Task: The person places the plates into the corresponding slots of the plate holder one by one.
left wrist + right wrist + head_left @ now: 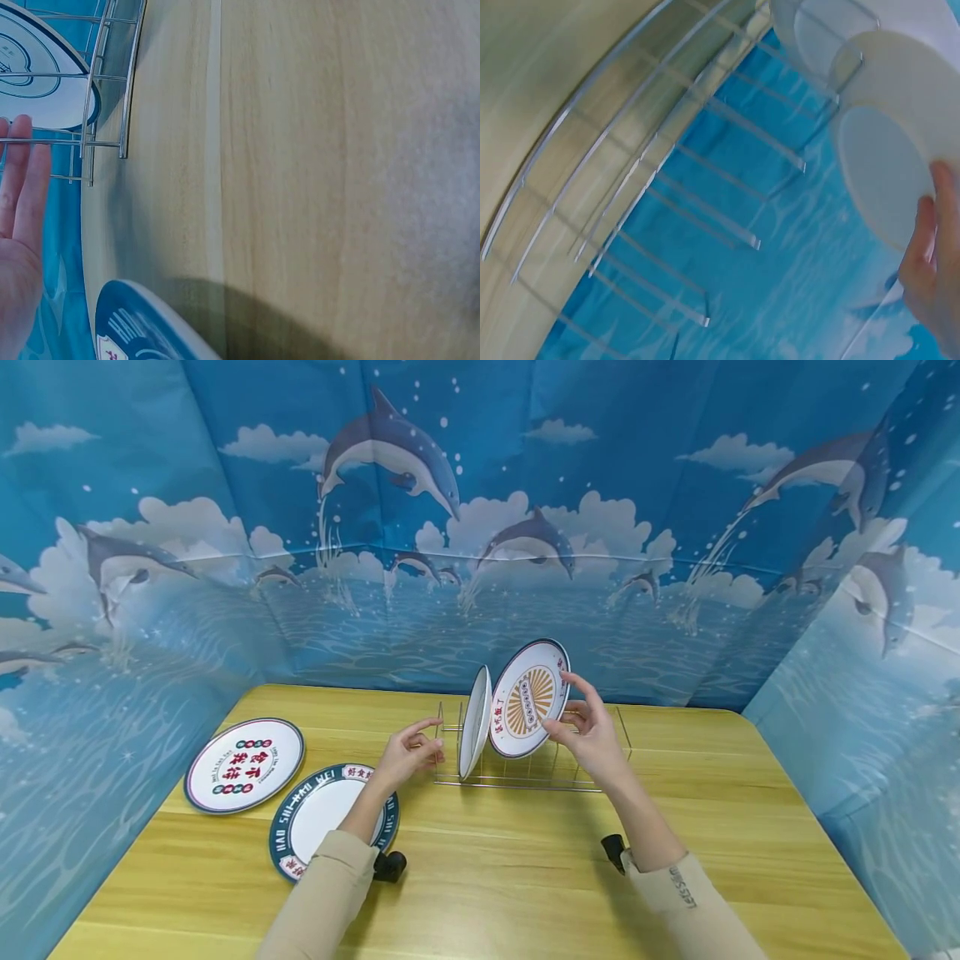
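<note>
My right hand (592,735) pinches the right edge of a white plate with an orange sunburst (530,699), which tilts above the wire dish rack (525,787). In the right wrist view, the fingers (924,225) lie against this plate's pale back (885,172). Left of it, another plate (475,722) stands on edge in the rack. My left hand (405,756) holds the rack's left end between thumb and fingers. In the left wrist view, several fingers (22,187) lie at the end wires (105,142); the thumb is hidden there.
A white plate with red and green lettering (244,766) lies on the wooden table (495,877) at the left. Beside it lies a plate with a dark lettered rim (288,818), partly under my left forearm. A dolphin-print curtain (480,527) surrounds the table's back and sides.
</note>
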### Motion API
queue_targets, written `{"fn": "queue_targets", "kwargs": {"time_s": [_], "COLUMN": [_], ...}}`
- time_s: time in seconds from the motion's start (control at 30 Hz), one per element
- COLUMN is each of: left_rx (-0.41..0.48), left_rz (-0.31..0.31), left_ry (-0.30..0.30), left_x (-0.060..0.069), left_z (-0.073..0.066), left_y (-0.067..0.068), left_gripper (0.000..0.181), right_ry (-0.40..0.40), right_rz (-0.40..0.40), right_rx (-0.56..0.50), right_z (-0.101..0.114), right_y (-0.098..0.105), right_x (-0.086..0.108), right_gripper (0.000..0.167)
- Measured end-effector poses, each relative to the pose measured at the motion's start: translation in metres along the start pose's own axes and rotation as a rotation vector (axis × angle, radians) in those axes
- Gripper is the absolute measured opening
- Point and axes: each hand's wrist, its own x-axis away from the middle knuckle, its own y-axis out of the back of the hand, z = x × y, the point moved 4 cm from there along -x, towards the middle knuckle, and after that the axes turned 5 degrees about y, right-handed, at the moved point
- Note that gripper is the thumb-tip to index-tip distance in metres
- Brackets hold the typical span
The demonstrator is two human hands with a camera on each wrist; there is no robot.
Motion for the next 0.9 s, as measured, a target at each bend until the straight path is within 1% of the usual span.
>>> {"fn": "queue_targets", "kwargs": {"time_s": [0.2,0.37,0.43,0.57,0.67,0.8,0.9], "left_rx": [0.007,-0.006,-0.006,-0.004,-0.002,0.015,0.03], "left_rz": [0.006,0.002,0.003,0.006,0.004,0.011,0.021], "left_ry": [-0.001,0.004,0.006,0.007,0.015,0.029,0.035], "left_x": [0.0,0.0,0.0,0.0,0.0,0.001,0.004], "left_z": [0.001,0.001,0.0,0.0,0.0,-0.001,-0.008], "left_y": [0.001,0.001,0.001,0.0,0.0,0.0,-0.001], "left_gripper": [0.043,0.045,0.045,0.043,0.042,0.042,0.042], "right_ry": [0.072,0.099,0.095,0.047,0.015,0.003,0.008], "right_rz": [-0.009,0.003,0.003,0.0,-0.009,-0.022,-0.011], "right_rx": [0.143,0.197,0.22,0.271,0.282,0.287,0.295], "right_z": [-0.001,-0.002,-0.005,-0.013,-0.019,-0.026,-0.031], "right_y": [-0.02,-0.035,-0.039,-0.047,-0.051,-0.054,-0.056], "right_x": [0.0,-0.001,-0.001,0.0,0.002,0.004,0.006], "right_gripper": [0.067,0.069,0.069,0.067,0.065,0.065,0.065]}}
